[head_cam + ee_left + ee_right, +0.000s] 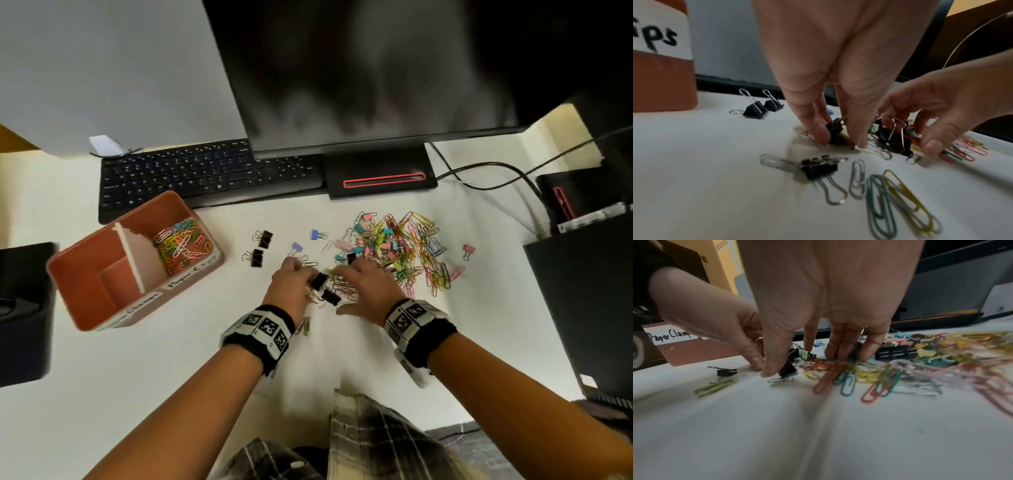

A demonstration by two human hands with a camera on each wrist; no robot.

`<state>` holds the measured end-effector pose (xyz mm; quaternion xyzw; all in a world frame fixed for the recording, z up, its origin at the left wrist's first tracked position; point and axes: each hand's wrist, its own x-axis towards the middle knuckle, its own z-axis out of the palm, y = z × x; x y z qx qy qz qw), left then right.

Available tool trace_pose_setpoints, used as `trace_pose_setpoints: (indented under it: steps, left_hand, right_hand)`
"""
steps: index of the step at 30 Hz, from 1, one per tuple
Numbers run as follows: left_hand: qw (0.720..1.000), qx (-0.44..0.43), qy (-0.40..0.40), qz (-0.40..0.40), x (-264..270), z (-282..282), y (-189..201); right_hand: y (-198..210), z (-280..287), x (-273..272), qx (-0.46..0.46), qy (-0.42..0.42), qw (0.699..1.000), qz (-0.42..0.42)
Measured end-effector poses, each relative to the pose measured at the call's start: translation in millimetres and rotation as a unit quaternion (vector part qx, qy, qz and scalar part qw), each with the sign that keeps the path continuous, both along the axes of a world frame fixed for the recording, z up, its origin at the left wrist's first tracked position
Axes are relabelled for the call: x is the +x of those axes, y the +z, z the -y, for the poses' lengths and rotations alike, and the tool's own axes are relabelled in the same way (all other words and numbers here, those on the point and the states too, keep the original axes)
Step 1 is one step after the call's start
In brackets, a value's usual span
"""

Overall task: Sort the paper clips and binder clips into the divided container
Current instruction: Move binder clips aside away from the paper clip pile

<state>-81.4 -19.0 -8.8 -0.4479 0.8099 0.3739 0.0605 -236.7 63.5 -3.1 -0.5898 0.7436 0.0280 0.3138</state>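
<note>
While both hands work side by side near the middle of the white surface (171, 394), the left hand (291, 284) pinches a black binder clip (835, 132) between thumb and fingers (819, 128), the clip touching the surface. The right hand (364, 284) has its thumb (935, 142) and fingers curled around a second black clip (894, 138), which stands with its wire handles up among loose paper clips. A third black clip (819, 168) lies just in front of the left hand, beside a few green, yellow and silver paper clips (900, 199).

A large heap (400, 250) of coloured paper clips and small pastel binder clips spreads toward the right edge. Two black clips (260, 248) sit apart from it, between the hands and the container (85, 301). That container, terracotta with a white divider, stands toward the left edge; its far compartment holds coloured paper clips (181, 245), and paper labels run along its near wall. A keyboard (205, 174) and monitor (376, 68) sit at the far edge.
</note>
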Motion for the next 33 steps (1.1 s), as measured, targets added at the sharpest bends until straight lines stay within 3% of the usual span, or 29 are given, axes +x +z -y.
trace_pose_setpoints:
  steps: [4,13,18,23,25,27,30,33]
  left_hand:
    - [0.999,0.014,0.036,-0.019,0.4,6.0,-2.0]
    - [0.981,0.051,0.180,-0.058,25.0,15.9,5.4]
    - [0.951,0.055,0.282,-0.116,51.2,36.6,19.8]
    - [0.950,0.020,0.302,-0.082,64.4,47.0,18.6]
    - [0.958,0.019,0.282,-0.047,65.8,44.5,13.1]
    - [0.973,-0.047,0.225,0.006,65.8,37.4,13.1]
    - [0.978,-0.134,0.162,-0.014,60.9,17.8,19.6]
    - [0.994,-0.059,0.095,0.000,49.0,0.8,17.8]
  right_hand:
    - [-5.7,6.7,9.9,-0.034,-0.027,0.999,-0.004]
    - [-6.9,16.3,-8.9,-0.089,-0.058,0.986,0.126]
    - [7.0,35.2,-24.4,-0.134,-0.098,0.977,0.134]
    - [9.2,57.6,-33.6,-0.141,-0.135,0.975,0.108]
    - [7.6,59.3,-32.7,-0.136,-0.133,0.979,0.067]
    - [9.4,56.5,-26.3,-0.177,-0.121,0.976,0.034]
    - [11.3,50.1,-6.3,-0.189,-0.068,0.973,0.116]
    - [3.0,48.6,13.3,-0.115,-0.023,0.977,0.176]
